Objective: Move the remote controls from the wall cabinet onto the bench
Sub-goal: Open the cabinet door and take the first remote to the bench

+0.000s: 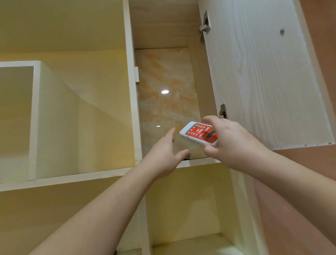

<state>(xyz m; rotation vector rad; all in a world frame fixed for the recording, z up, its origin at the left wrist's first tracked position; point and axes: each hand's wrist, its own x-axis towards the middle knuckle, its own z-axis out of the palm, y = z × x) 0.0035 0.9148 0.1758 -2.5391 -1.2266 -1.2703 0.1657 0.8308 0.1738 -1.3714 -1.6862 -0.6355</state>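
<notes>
White plastic with a red button panel, that's the remote control [199, 133], and the right hand [233, 137] has it, fingers curled over the top edge and thumb pinching underneath, held up in the mouth of the wall cabinet [186, 162] just above its bottom shelf edge. The cabinet door [261, 58] stands swung wide open on the right, hinges showing. Over on the other side, the left hand [162, 156] reaches into the same compartment with its fingers spread and relaxed, gripping nothing, forefinger pointing in toward the marbled back panel [167, 97]. By my reading this is the pick-out step: one remote is in hand and clear of the shelf, while the left looks set to go for something low in the compartment, where a small dark shape [187, 157] sits just by its thumb, too hidden to name. Next move, I'd say, calls for lowering the held remote well down toward the bench, which isn't in view, keeping that pinch firm since the grip sits at one end only. As for writing, the remote has pale buttons and a small grey display, but any lettering or brand is too small to read.
</notes>
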